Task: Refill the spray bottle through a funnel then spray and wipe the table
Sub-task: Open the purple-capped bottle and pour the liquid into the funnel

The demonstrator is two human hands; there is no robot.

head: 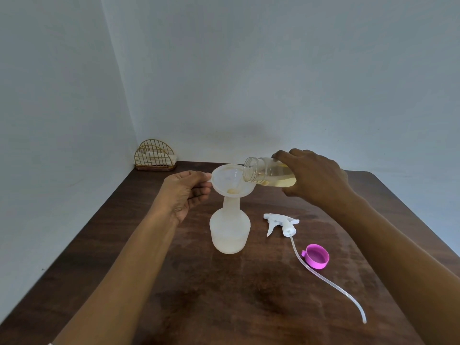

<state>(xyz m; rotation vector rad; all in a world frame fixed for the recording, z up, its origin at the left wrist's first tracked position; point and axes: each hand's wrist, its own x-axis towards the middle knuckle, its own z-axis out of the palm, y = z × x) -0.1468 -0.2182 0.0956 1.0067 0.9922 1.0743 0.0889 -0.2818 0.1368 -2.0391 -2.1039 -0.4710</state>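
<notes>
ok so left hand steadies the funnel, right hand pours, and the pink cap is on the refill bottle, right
No: the head view shows the pink cap off, lying on the table. The left hand does steady the funnel and the right hand pours from the open refill bottle.

Bare left hand (185, 192), bare right hand (316, 178)

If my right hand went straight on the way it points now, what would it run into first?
The funnel: the right hand points left, and the clear bottle it holds has its mouth over the funnel's rim, so that would touch first. Depth is hard to judge, though.
</notes>
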